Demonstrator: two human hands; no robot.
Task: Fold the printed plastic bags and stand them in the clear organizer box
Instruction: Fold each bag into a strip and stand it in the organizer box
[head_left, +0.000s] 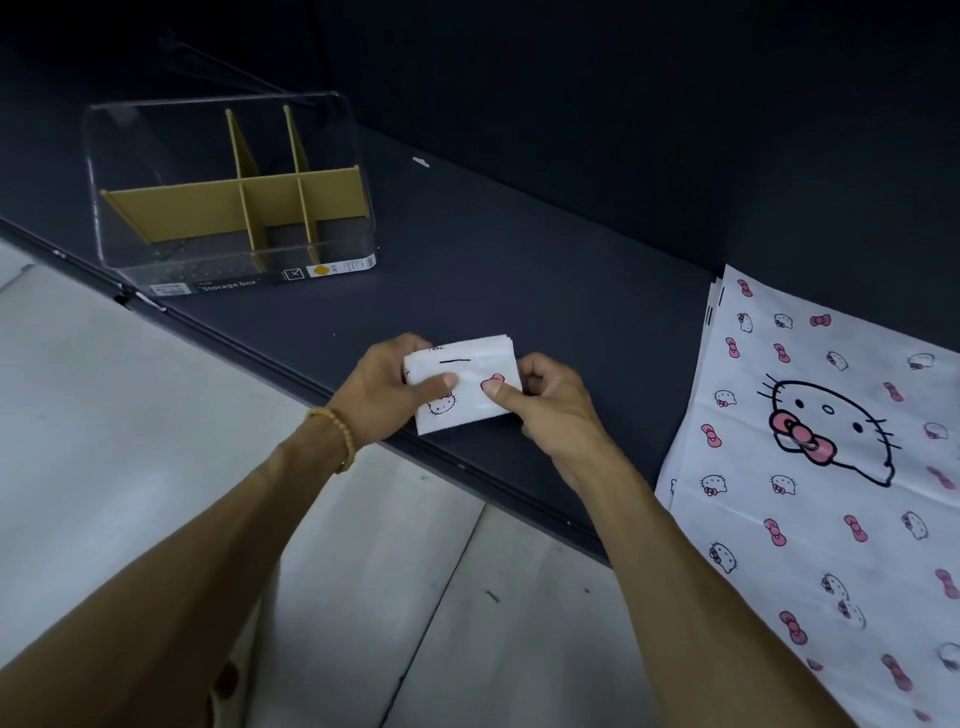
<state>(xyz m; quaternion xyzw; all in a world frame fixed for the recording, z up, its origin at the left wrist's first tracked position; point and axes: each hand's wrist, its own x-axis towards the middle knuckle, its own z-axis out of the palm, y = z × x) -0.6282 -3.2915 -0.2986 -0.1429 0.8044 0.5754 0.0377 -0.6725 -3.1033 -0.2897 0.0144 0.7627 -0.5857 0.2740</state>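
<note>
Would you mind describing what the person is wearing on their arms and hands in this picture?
Both forearms are bare, with no sleeves in view and no gloves. The left hand has a bracelet of small round tan beads around its wrist. The right hand shows no bracelet, watch or ring, as far as the head view reveals.

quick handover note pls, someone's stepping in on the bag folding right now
Left hand and right hand both pinch one folded printed bag, a small packet at the near edge of the dark table.
Clear organizer box sits far left on the table, tan dividers in; no bags visible inside.
Stack of flat unfolded bags lies at the right.
Done: one bag folded.
Left: stand it in the box, then fold the stack.
</note>
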